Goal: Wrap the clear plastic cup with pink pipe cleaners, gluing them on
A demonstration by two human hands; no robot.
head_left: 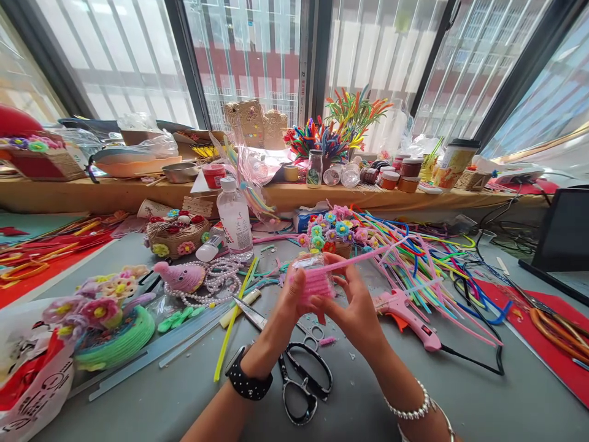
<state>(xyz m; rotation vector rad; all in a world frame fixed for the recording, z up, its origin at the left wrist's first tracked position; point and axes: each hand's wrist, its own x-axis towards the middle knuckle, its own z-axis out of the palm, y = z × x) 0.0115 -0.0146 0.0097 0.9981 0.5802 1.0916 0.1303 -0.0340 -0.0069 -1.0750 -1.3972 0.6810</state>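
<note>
A pair of metal scissors with speckled black handles (255,319) is lying nearest the camera on the grey counter (156,405). Far left of the scissors, a white plastic bag with red and black markings (39,387) is resting beside a round green fuzzy basket of pastel flowers (117,341). Beyond the scissors to the left, a pink cone-shaped fuzzy figure (179,276) is lying by a white bead string (223,282), and a clear, labelled plastic bottle (235,224) is standing behind them. Above the scissors, the left hand (286,307) is gripping a clear container wrapped in pink fuzzy strands (315,287), a loose length trailing rightward. The right hand (361,307) is curling its fingers and thumb against the container's right side. Right of the scissors, a pink glue gun with an orange trigger (407,313) is lying before a multicoloured pile of fuzzy stems (427,264). Farthest right of them, orange-handled scissors (547,331) are resting on a red sheet (559,368).
</note>
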